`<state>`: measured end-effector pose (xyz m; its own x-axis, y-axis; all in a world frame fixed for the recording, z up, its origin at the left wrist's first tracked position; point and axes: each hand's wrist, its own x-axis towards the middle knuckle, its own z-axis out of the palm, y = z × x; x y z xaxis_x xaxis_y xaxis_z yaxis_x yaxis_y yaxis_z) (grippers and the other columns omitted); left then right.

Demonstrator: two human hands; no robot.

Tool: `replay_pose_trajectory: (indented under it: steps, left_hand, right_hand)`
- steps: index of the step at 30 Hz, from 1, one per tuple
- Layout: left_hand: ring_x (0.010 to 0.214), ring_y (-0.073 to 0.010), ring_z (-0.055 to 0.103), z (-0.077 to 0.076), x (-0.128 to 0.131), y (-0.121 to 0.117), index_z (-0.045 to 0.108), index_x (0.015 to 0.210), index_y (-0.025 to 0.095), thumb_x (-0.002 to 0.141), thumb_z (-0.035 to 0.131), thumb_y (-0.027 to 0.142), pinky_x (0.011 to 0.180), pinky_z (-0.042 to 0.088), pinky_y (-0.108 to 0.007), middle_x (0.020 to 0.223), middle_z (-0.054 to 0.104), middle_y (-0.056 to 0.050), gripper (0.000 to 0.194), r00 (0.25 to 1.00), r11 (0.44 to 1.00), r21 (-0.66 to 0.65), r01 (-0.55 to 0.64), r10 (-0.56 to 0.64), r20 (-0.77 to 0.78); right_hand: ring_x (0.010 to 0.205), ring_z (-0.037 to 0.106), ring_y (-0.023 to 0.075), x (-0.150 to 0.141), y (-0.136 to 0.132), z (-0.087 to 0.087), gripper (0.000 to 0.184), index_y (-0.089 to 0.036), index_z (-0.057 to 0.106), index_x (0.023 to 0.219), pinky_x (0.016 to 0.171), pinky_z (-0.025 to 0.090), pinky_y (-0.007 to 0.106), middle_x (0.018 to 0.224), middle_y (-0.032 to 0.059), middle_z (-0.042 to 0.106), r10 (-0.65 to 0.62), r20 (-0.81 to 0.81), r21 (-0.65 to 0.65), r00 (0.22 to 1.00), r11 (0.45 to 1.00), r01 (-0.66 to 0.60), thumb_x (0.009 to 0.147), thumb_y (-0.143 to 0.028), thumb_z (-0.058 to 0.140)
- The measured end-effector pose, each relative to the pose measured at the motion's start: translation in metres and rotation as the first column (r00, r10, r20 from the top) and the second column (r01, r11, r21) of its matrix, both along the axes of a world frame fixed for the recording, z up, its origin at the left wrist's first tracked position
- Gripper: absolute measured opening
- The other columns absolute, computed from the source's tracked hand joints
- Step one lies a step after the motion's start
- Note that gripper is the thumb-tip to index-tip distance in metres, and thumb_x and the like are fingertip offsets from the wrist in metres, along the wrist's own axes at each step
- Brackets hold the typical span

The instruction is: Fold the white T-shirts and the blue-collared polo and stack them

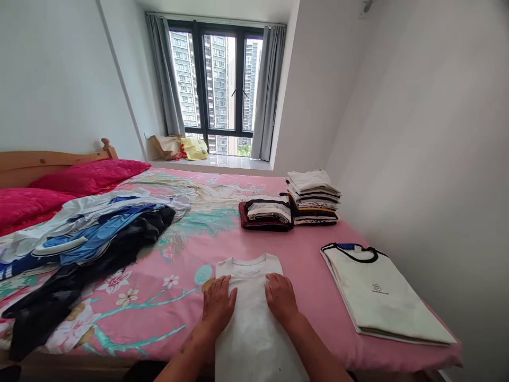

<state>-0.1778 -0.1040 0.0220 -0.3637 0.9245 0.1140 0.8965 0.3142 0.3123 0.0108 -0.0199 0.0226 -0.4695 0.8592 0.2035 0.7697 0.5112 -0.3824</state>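
A white T-shirt [249, 329], folded into a long narrow strip, lies on the pink flowered bedspread [167, 286] right in front of me, collar away from me. My left hand [218, 305] rests palm down on its left side, fingers stretched flat. My right hand [281, 297] lies flat on its right side, fingers out. Neither hand grips the cloth.
A cream T-shirt with black collar trim [382, 300] lies folded at the bed's right edge. Two stacks of folded clothes [313, 197] [266, 212] stand further back. A heap of unfolded blue, white and black garments [91, 233] covers the left. Red pillows [79, 178] lie at the wooden headboard.
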Motion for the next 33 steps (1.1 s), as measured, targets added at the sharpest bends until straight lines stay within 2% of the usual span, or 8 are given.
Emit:
replay_pose_trajectory:
  steps: [3, 5, 8, 11, 16, 24, 33]
  left_hand:
    - [0.138, -0.0241, 0.023, -0.003, -0.017, 0.023, 0.037, 0.140, 0.014, 0.090, 0.035, 0.035, 0.112, 0.005, -0.048, 0.148, 0.032, -0.011, 0.054, 1.000, 0.997, -0.076, -0.012, 0.011, -0.010]
    - [0.140, -0.0245, 0.017, -0.012, -0.025, 0.030, 0.029, 0.143, 0.015, 0.089, 0.035, 0.039, 0.112, -0.001, -0.052, 0.152, 0.023, -0.010, 0.060, 0.999, 0.992, -0.116, -0.046, 0.045, -0.010]
    - [0.141, -0.0236, 0.014, -0.025, -0.029, 0.031, 0.023, 0.146, 0.014, 0.089, 0.034, 0.043, 0.112, -0.007, -0.050, 0.153, 0.017, -0.008, 0.065, 0.997, 0.993, -0.098, -0.072, 0.068, -0.043]
    - [0.141, -0.0227, 0.015, -0.029, -0.028, 0.029, 0.023, 0.146, 0.013, 0.089, 0.032, 0.042, 0.112, -0.007, -0.049, 0.153, 0.017, -0.007, 0.064, 0.994, 0.992, -0.091, -0.082, 0.074, -0.078]
    - [0.141, -0.0226, 0.016, -0.029, -0.029, 0.029, 0.024, 0.145, 0.013, 0.088, 0.031, 0.041, 0.113, -0.003, -0.050, 0.152, 0.019, -0.006, 0.064, 0.988, 0.991, -0.092, -0.096, 0.083, -0.130]
    - [0.140, -0.0231, 0.020, -0.034, -0.034, 0.027, 0.028, 0.144, 0.015, 0.087, 0.032, 0.043, 0.113, 0.002, -0.052, 0.151, 0.021, -0.005, 0.064, 0.990, 0.993, -0.074, -0.095, 0.086, -0.110]
    - [0.139, -0.0229, 0.021, -0.045, -0.036, 0.028, 0.028, 0.144, 0.015, 0.087, 0.032, 0.042, 0.113, 0.003, -0.053, 0.151, 0.022, -0.003, 0.063, 0.988, 0.996, -0.020, -0.091, 0.087, -0.125]
  right_hand:
    - [0.132, 0.032, 0.0207, -0.002, 0.022, -0.006, 0.045, -0.017, 0.048, 0.132, 0.112, 0.011, 0.040, 0.139, 0.0070, 0.045, 0.058, 0.040, -0.053, 0.998, 0.997, -0.056, 0.091, -0.028, 0.032]
    - [0.137, 0.023, 0.0219, 0.001, 0.035, -0.019, 0.053, -0.015, 0.036, 0.140, 0.113, 0.008, 0.043, 0.147, 0.0067, 0.033, 0.014, 0.086, -0.112, 0.996, 0.994, -0.005, 0.091, -0.036, 0.032]
    - [0.140, 0.015, 0.0215, 0.006, 0.044, -0.039, 0.062, -0.013, 0.024, 0.145, 0.113, 0.006, 0.044, 0.151, 0.0052, 0.021, -0.082, 0.114, -0.098, 0.990, 0.991, 0.094, 0.091, -0.044, 0.029]
    - [0.140, 0.012, 0.0199, 0.006, 0.044, -0.046, 0.063, -0.014, 0.022, 0.146, 0.114, 0.004, 0.043, 0.152, 0.0028, 0.019, -0.095, 0.153, -0.080, 0.984, 0.991, 0.108, 0.091, -0.046, 0.026]
    - [0.141, 0.011, 0.0185, 0.003, 0.043, -0.046, 0.063, -0.016, 0.020, 0.147, 0.115, 0.005, 0.041, 0.152, -0.0002, 0.017, -0.107, 0.209, -0.078, 0.972, 0.989, 0.126, 0.091, -0.047, 0.023]
    - [0.140, 0.013, 0.0199, 0.001, 0.045, -0.053, 0.063, -0.016, 0.025, 0.145, 0.115, 0.008, 0.043, 0.152, -0.0001, 0.019, -0.121, 0.230, -0.043, 0.966, 0.990, 0.134, 0.090, -0.047, 0.024]
    - [0.140, 0.016, 0.0211, 0.000, 0.043, -0.051, 0.063, -0.016, 0.028, 0.145, 0.115, 0.010, 0.043, 0.151, 0.0007, 0.022, -0.126, 0.225, -0.036, 0.966, 0.990, 0.138, 0.090, -0.047, 0.027]
